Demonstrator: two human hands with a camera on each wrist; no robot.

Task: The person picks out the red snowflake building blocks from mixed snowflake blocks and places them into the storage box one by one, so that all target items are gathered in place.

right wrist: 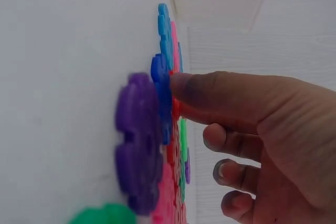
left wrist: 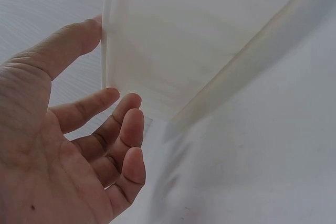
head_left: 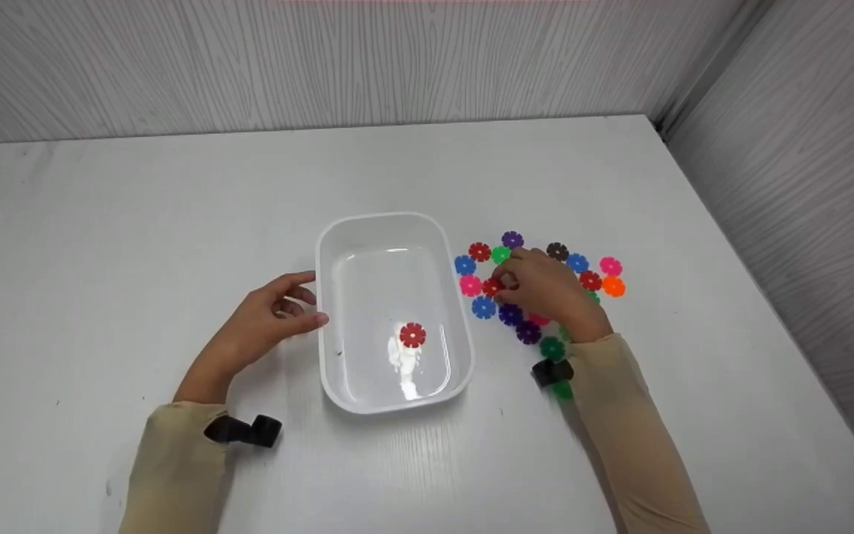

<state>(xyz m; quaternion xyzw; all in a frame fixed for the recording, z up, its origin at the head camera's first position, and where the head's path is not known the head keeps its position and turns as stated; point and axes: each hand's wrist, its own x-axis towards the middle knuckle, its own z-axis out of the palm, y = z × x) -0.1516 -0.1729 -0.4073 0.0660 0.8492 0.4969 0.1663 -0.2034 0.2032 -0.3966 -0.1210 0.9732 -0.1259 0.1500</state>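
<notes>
A white plastic tub (head_left: 338,404) stands on the table with one red notched disc (head_left: 412,335) lying inside. At its left side, my left hand (head_left: 267,319) touches the rim with thumb and forefinger, its other fingers loosely bent. Seen from the left wrist, the thumb meets the tub's edge (left wrist: 104,51) and the fingertips are near its lower corner. Right of the tub, my right hand (head_left: 545,285) pinches another red notched disc (head_left: 491,288) between thumb and forefinger, low among the spread discs. In the right wrist view, a blue disc (right wrist: 161,95) partly hides that red one.
Several flower-shaped notched discs lie around and under the right hand, including a pink disc (head_left: 471,285), an orange disc (head_left: 614,286) and a dark green disc (head_left: 552,348). The white table (head_left: 175,200) ends at a grey wood-grain panel (head_left: 323,67) behind.
</notes>
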